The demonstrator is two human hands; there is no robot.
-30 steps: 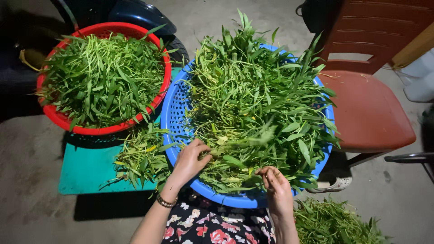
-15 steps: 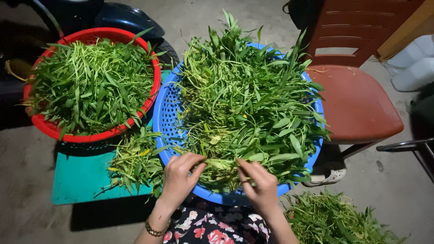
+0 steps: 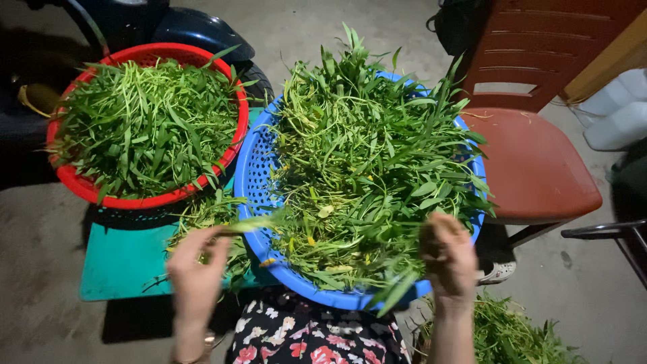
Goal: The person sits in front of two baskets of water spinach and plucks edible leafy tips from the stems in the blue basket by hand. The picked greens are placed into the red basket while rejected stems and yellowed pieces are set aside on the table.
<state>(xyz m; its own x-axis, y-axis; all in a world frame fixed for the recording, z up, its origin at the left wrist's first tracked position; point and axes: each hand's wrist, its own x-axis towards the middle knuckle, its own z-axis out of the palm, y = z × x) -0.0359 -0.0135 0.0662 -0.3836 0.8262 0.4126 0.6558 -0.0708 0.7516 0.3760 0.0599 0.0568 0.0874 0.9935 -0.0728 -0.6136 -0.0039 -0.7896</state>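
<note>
Head view: two hands raised over the near rim of a basket of leafy greens.

The left hand (image 3: 197, 273) is lifted at near left, motion-blurred, fingers pinched on one green stalk (image 3: 259, 222) that runs right toward the blue basket (image 3: 251, 178). The right hand (image 3: 447, 255) is lifted at near right, fingers curled together; blur hides whether it grips anything, so that cannot be told. Count: two baskets. The blue basket, centre, holds a heap of greens (image 3: 371, 155); the red basket (image 3: 145, 199), far left, holds a second heap (image 3: 145, 128). Loose greens lie in two more places: on the teal stool (image 3: 125, 263) between the baskets, and on the floor at near right (image 3: 515, 334). One brown chair (image 3: 532, 168) stands at right.
</note>
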